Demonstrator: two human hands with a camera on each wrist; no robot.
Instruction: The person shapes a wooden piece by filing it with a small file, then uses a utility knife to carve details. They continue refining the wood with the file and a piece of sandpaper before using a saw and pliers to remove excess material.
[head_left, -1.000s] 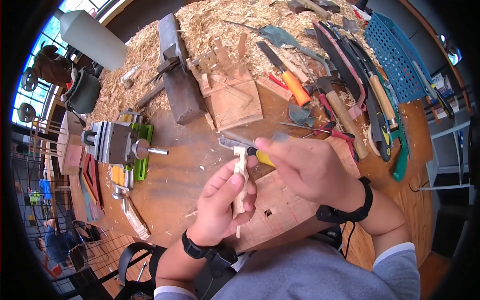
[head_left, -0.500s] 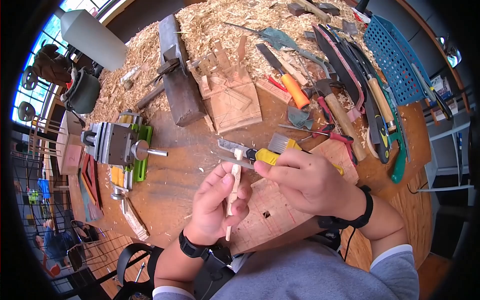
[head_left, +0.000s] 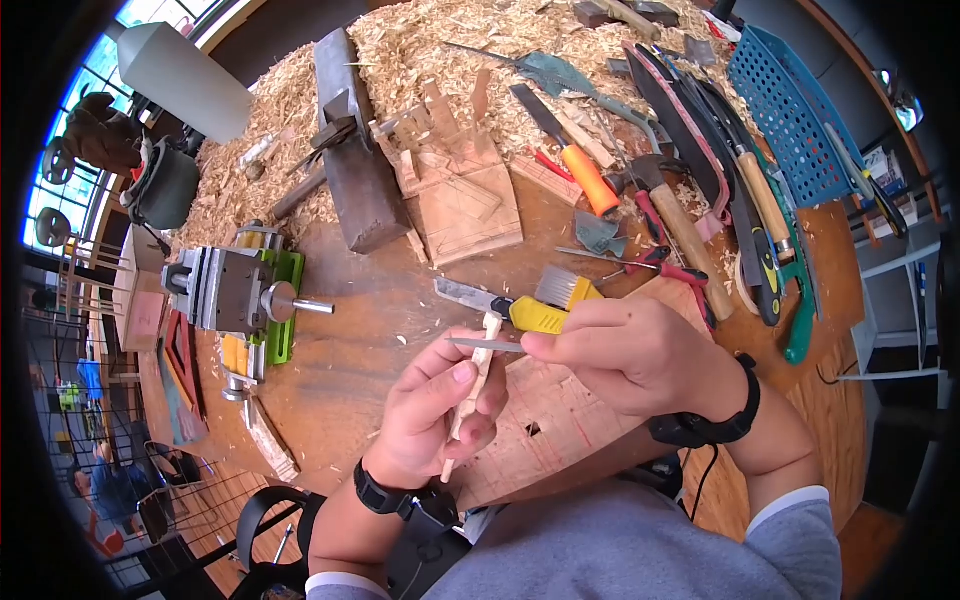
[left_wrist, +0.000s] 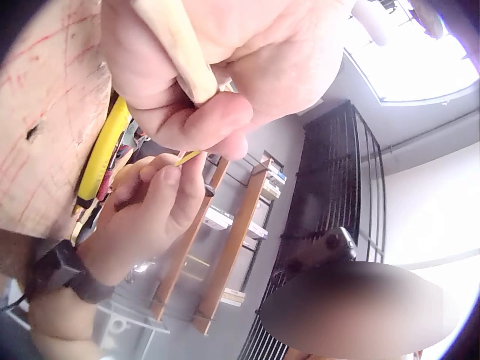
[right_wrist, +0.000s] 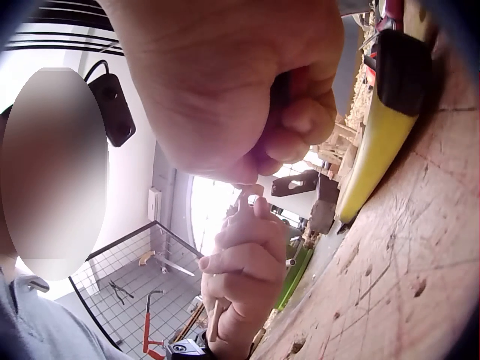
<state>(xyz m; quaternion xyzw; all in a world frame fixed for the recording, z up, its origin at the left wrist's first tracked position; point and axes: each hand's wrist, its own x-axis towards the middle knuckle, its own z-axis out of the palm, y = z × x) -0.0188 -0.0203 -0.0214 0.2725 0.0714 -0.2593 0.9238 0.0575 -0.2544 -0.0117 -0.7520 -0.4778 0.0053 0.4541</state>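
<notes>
In the head view my left hand (head_left: 422,418) grips a slim carved wooden stick (head_left: 470,402), its thumb along the front and the upper end sticking out above the fingers. My right hand (head_left: 645,352) pinches a small flat grey file (head_left: 503,346), which lies crosswise over the stick just below its top. The right palm hides the rest of the file. Close up in the left wrist view, the pale stick (left_wrist: 178,45) runs through the left fingers. Behind the hands lies a yellow utility knife (head_left: 538,316) with its blade out.
A scarred wooden board (head_left: 540,430) is under the hands at the bench's near edge. Left stands a small vise (head_left: 225,285); behind are a wooden hand plane (head_left: 365,190) and shavings. A brush (head_left: 566,287), an orange-handled tool (head_left: 592,182), a hammer (head_left: 690,235) and saws lie right.
The right hand has swept the file to and fro and now sits slightly lower, baring the brush and knife. The left hand has shifted slightly, and the stick leans more to the right at its top.
</notes>
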